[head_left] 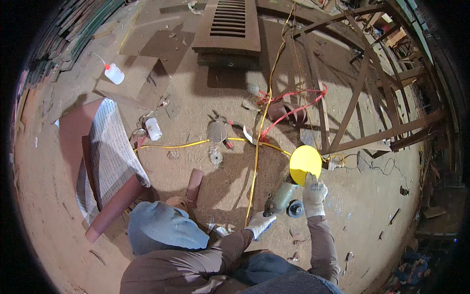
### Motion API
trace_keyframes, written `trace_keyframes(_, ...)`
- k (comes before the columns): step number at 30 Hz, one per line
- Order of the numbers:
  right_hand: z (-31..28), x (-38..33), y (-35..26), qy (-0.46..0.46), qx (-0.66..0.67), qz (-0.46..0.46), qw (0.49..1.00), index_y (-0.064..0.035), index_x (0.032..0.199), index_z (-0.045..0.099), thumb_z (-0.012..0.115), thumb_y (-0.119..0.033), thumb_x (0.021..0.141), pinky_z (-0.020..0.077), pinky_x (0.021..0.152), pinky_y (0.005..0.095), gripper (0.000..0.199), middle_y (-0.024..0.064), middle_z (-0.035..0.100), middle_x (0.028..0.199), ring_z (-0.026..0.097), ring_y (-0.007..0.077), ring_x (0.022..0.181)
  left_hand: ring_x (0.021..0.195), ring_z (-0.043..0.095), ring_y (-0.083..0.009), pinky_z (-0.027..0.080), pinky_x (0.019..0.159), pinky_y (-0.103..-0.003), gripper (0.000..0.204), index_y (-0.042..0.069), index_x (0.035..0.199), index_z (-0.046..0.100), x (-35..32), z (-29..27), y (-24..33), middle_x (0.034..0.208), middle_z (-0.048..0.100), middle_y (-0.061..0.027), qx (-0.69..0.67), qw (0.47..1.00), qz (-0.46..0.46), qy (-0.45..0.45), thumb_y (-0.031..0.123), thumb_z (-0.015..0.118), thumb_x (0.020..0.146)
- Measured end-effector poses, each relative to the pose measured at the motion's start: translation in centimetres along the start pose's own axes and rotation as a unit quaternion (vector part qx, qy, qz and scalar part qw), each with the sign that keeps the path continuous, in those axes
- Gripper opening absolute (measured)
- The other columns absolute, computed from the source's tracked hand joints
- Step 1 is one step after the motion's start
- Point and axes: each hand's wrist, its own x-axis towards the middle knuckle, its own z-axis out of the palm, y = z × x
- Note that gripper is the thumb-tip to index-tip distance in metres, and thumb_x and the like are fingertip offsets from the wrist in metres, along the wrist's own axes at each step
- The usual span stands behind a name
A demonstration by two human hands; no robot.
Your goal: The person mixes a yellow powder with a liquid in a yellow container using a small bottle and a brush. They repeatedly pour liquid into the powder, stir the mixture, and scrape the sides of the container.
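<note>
My gloved left hand (261, 224) is closed round the dark rear end of a handheld disc grinder (282, 195) with a grey-green body. At the grinder's far end sits a round yellow disc (304, 164), its flat face turned up. My gloved right hand (315, 195) has its fingers at the disc's near edge, one finger lying over the face; its thumb is hidden. Between the grinder and my right wrist rests a round blue-and-black part (295, 208). The disc hides the grinder's head.
Pliers (219, 117), a grey disc (216, 132) and a yellow cord (267, 98) lie ahead. Sandpaper sheets (115, 206) curl at left, near two white bottles (114, 74) (153, 129). A red cable (293, 110) loops beside a rusty metal frame (362, 88). A slotted metal piece (227, 29) stands far ahead.
</note>
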Motion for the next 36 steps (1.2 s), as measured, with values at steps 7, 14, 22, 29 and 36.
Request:
trace_keyframes(7, -4.3, -1.5, -4.4, 0.039, 0.101, -0.069, 0.992, -0.0097, 0.108, 0.067, 0.061, -0.023, 0.092, 0.0576, 0.065, 0.0405, 0.022, 0.0084, 0.073, 0.1, 0.072, 0.0268, 0.085, 0.06, 0.057, -0.0168, 0.045, 0.055, -0.035, 0.043, 0.006, 0.089, 0.065, -0.6, 0.3, 1.0, 0.068, 0.061, -0.0035, 0.029, 1.0, 0.012, -0.002, 0.048, 0.07, 0.089)
trace_keyframes(14, -14.0, -5.3, -4.0, -0.155, 0.196, -0.043, 0.967, -0.0068, 0.128, 0.058, 0.065, -0.048, 0.092, 0.0569, 0.069, 0.043, 0.055, 0.018, 0.072, 0.106, 0.072, 0.0288, 0.085, 0.102, 0.071, -0.0386, 0.055, 0.089, -0.045, 0.08, 0.001, 0.104, 0.076, -1.5, -3.7, 7.2, 0.108, 0.073, -0.0232, 0.469, 0.879, -0.009, -0.086, 0.076, 0.062, 0.078)
trace_keyframes(22, -19.7, -12.0, 3.3, -0.259, 0.165, -0.178, 0.935, -0.0067, 0.11, 0.066, 0.07, -0.053, 0.086, 0.0515, 0.068, 0.0425, 0.052, 0.0139, 0.066, 0.1, 0.067, 0.031, 0.079, 0.089, 0.073, -0.0362, 0.056, 0.079, -0.046, 0.06, 0.005, 0.086, 0.077, -1.7, -5.7, 17.9, 0.089, 0.073, -0.0211, 0.505, 0.851, 0.146, 0.005, 0.062, 0.073, 0.069)
trace_keyframes(29, -23.0, -16.9, 4.2, -0.178, 0.452, -0.228, 0.844, -0.0091, 0.071, 0.06, 0.075, -0.018, 0.075, 0.0457, 0.047, 0.0414, 0.018, 0.0067, 0.057, 0.073, 0.058, 0.027, 0.057, 0.078, 0.072, -0.0356, 0.056, 0.072, -0.047, 0.045, 0.006, 0.081, 0.069, -8.3, -0.4, 19.4, 0.076, 0.071, -0.0174, 0.446, 0.872, 0.2, -0.007, 0.051, 0.073, 0.078)
trace_keyframes(36, -24.5, -19.1, 2.2, -0.11, 0.433, -0.408, 0.796, -0.0046, 0.075, 0.06, 0.072, -0.01, 0.076, 0.0468, 0.054, 0.0419, 0.014, 0.0095, 0.055, 0.073, 0.056, 0.0296, 0.064, 0.068, 0.07, -0.0352, 0.055, 0.061, -0.047, 0.038, 0.007, 0.084, 0.068, -16.5, -0.6, 18.6, 0.07, 0.068, -0.0143, 0.459, 0.848, 0.265, 0.0, 0.044, 0.072, 0.076)
